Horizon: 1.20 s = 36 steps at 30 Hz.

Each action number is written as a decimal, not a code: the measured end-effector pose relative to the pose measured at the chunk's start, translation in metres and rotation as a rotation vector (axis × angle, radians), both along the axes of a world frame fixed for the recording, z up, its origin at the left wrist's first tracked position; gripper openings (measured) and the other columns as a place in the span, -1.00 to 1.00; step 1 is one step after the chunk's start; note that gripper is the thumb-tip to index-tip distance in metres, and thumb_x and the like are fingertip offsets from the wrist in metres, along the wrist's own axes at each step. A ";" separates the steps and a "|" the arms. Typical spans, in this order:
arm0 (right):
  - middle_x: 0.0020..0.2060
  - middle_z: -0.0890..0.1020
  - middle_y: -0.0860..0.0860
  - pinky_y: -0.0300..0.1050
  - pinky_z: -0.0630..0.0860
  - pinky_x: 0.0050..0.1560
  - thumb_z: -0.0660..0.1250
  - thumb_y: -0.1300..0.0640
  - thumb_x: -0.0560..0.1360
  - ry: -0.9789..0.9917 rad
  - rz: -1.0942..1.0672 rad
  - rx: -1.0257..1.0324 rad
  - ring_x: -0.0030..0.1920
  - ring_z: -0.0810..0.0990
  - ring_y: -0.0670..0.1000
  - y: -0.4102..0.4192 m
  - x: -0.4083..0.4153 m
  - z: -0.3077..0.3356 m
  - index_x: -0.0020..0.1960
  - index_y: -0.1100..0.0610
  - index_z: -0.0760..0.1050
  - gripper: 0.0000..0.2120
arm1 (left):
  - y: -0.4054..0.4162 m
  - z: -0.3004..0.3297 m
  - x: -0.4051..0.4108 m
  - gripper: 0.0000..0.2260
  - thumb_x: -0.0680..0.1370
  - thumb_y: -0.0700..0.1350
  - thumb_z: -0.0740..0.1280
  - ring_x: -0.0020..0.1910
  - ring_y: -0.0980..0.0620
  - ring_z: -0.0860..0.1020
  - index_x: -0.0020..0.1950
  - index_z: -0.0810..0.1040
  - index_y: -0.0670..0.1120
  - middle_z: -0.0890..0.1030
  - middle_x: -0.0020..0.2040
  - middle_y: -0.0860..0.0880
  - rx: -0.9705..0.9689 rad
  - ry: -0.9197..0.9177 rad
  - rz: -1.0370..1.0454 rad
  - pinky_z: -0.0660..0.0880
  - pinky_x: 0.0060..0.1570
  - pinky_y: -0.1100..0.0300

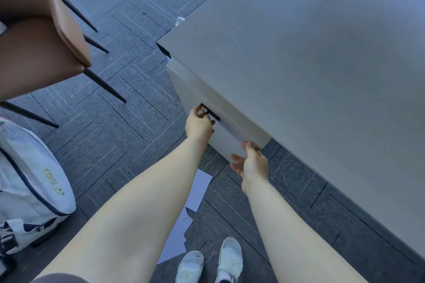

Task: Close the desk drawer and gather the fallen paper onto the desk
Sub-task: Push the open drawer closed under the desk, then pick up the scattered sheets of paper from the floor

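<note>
A pale grey desk fills the right half of the view. Its drawer front shows under the desk edge, with a dark handle slot. My left hand is at that slot, fingers curled around a small metallic piece there. My right hand rests against the drawer's lower right corner, fingers apart, holding nothing. Several white paper sheets lie on the floor between my forearms, partly hidden by my left arm.
A brown chair with thin black legs stands at the upper left. A white and navy sports bag sits on the floor at the left. My white shoes stand just below the sheets. Dark herringbone carpet covers the floor.
</note>
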State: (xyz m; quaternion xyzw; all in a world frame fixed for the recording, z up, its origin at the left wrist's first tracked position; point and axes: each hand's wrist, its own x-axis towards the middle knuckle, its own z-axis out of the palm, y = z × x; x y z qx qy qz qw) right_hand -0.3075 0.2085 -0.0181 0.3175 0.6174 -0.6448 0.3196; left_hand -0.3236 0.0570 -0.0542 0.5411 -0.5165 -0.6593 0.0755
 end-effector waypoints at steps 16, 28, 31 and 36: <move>0.11 0.57 -0.08 -0.13 0.58 -0.23 0.15 -0.03 0.62 0.097 0.175 0.037 -0.13 0.66 0.01 0.012 -0.004 -0.009 0.27 0.07 0.51 -0.68 | -0.006 -0.007 0.001 -0.76 0.57 -0.02 0.20 -0.04 -0.29 0.59 0.12 0.53 -0.11 0.66 -0.03 -0.24 -0.763 -0.394 -0.418 0.50 -0.10 -0.01; 0.13 0.57 -0.10 -0.14 0.54 -0.30 0.13 0.00 0.63 0.169 0.220 0.071 -0.13 0.66 0.02 0.013 0.001 -0.018 0.28 0.08 0.49 -0.68 | -0.019 -0.022 0.007 -0.75 0.57 0.01 0.16 -0.21 -0.12 0.69 -0.02 0.58 -0.08 0.71 -0.02 -0.08 -0.430 -0.124 -0.378 0.60 -0.08 0.01; 0.11 0.57 -0.03 -0.10 0.54 -0.29 0.14 0.04 0.62 0.185 0.309 0.095 -0.14 0.62 0.06 0.007 0.011 -0.019 0.21 0.05 0.48 -0.76 | -0.018 -0.022 0.029 -0.55 0.51 0.12 0.24 0.06 -0.18 0.64 0.31 0.48 -0.09 0.63 0.18 -0.13 -0.308 -0.140 -0.368 0.54 0.13 -0.07; 0.02 0.60 0.06 -0.05 0.51 -0.23 0.16 0.08 0.62 0.177 0.714 0.190 -0.21 0.56 0.03 -0.027 0.062 -0.024 0.16 0.10 0.51 -0.79 | -0.003 -0.030 0.156 -0.61 0.57 0.02 0.17 0.21 -0.11 0.55 0.36 0.43 -0.07 0.58 0.29 -0.07 -0.204 -0.255 -0.336 0.45 0.14 0.07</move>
